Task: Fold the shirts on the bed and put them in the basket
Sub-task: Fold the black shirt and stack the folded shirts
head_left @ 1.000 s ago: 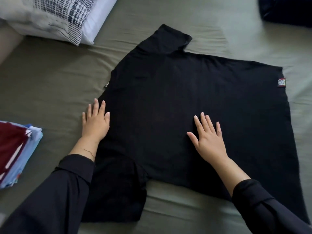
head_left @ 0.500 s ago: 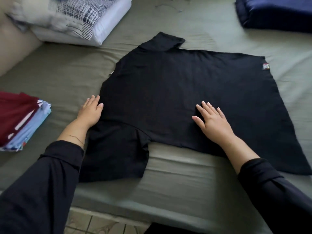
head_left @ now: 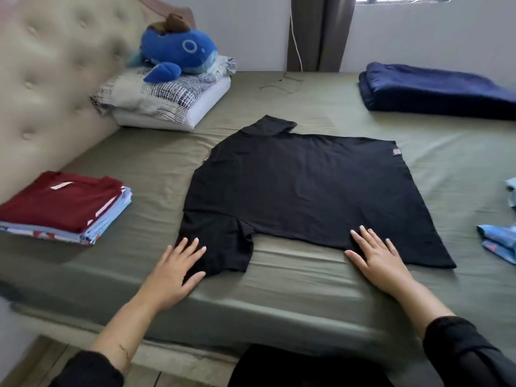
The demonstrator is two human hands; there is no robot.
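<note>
While both hands lie flat, a black shirt (head_left: 307, 191) is spread on the bed (head_left: 293, 277).
Nearest, the left hand (head_left: 176, 270) rests on the near sleeve with its grip released; the right hand (head_left: 377, 256) presses the lower hem, fingers straight. The shirt is plain and smooth, with a small tag at its far right corner. A folded pile (head_left: 64, 205) sits left; farther back lie a pillow (head_left: 167, 99) and a navy blanket (head_left: 435, 89).
</note>
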